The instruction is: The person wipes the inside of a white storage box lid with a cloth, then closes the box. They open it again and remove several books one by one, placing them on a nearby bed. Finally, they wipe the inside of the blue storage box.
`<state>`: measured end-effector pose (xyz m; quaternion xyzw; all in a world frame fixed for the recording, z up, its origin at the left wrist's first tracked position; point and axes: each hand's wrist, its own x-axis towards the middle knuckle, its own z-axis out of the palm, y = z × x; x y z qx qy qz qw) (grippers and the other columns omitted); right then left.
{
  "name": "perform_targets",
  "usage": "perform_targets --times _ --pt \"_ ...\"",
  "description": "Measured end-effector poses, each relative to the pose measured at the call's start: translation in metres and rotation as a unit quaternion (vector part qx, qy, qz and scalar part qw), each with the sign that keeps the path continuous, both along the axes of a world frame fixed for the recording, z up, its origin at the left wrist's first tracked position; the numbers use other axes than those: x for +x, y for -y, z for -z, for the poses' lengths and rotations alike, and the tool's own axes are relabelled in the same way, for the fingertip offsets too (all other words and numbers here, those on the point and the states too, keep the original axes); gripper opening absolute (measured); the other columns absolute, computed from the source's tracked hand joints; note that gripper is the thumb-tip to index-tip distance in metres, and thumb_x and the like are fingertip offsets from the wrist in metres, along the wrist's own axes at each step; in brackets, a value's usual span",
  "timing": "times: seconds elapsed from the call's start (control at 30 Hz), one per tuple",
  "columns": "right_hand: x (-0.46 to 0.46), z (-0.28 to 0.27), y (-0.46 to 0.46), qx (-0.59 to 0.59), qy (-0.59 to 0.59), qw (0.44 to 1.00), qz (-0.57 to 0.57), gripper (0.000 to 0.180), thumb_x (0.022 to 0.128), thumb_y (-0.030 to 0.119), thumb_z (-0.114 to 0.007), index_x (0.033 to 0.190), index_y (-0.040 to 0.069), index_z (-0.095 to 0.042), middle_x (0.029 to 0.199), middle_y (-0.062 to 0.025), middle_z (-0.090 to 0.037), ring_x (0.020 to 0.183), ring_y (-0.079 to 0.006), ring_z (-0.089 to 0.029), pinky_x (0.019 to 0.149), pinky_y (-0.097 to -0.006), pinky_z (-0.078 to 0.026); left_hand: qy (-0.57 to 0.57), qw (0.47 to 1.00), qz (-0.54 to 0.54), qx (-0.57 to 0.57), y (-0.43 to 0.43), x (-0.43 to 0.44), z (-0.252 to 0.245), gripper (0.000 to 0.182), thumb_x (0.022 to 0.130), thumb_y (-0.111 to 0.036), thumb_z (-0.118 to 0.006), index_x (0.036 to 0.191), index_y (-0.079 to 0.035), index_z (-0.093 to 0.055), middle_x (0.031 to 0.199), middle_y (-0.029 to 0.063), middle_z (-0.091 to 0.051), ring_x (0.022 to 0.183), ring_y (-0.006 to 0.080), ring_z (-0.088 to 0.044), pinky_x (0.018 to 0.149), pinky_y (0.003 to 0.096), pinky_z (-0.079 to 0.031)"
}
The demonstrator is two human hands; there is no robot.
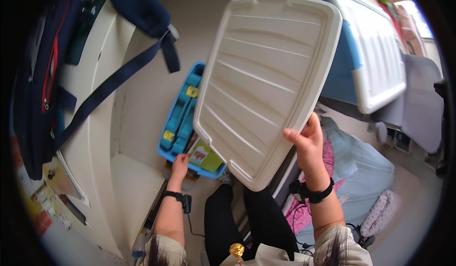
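Observation:
My right hand (307,139) grips the long edge of a white ribbed plastic lid (258,84), thumb on its face, and holds it up tilted. Below and partly behind the lid, a blue plastic storage box (167,130) stands uncovered on the floor. Inside lie teal objects (174,118) with yellow clips (192,91) and a green book or packet (210,159) with a picture. At the box's near left corner, the fingers of my left hand (180,164) touch or nearly touch the rim; whether they grip it is unclear. The lid hides the box's right part.
Another blue box (342,66) with a white lid (381,56) stands at the upper right, beside a grey chair (422,98). A dark blue bag (42,81) and its strap (114,91) hang at the left. Pink and grey-blue fabric (363,170) and black cables lie at the right.

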<state>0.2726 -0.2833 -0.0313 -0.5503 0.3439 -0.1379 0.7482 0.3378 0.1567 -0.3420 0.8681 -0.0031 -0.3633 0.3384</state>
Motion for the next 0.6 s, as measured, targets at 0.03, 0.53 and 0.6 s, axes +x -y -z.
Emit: perform_targets --times 0.03,0.53,0.6 --pt "-0.011 -0.021 0.003 -0.010 0.009 1.000 0.001 0.052 0.084 -0.002 -0.072 0.129 0.001 -0.046 0.117 -0.0089 -0.063 0.109 -0.0176 -0.062 0.093 -0.0313 -0.049 0.029 0.999 0.037 0.003 -0.007 -0.006 0.000 0.022 0.095 -0.021 -0.063 0.101 0.000 -0.065 0.095 0.0166 -0.071 0.090 0.0282 -0.069 0.079 0.0366 -0.053" --pt "-0.124 -0.078 0.258 0.077 0.246 0.934 0.247 0.022 0.101 0.006 -0.055 0.120 -0.004 -0.050 0.106 -0.0144 -0.062 0.086 -0.0168 -0.061 0.071 -0.0257 -0.053 0.063 0.992 0.097 0.041 0.033 0.032 -0.024 0.022 0.095 -0.022 -0.058 0.100 -0.002 -0.063 0.100 0.0226 -0.066 0.096 0.0433 -0.061 0.082 0.0491 -0.050" --pt "-0.134 -0.066 0.294 0.107 0.235 0.931 0.258 0.019 0.101 0.005 -0.055 0.116 -0.004 -0.050 0.100 -0.0154 -0.061 0.076 -0.0163 -0.057 0.060 -0.0242 -0.048 0.078 0.992 0.076 0.057 0.045 0.042 -0.020 0.020 0.095 -0.017 -0.059 0.106 0.000 -0.061 0.108 0.0220 -0.064 0.100 0.0420 -0.061 0.084 0.0480 -0.050"
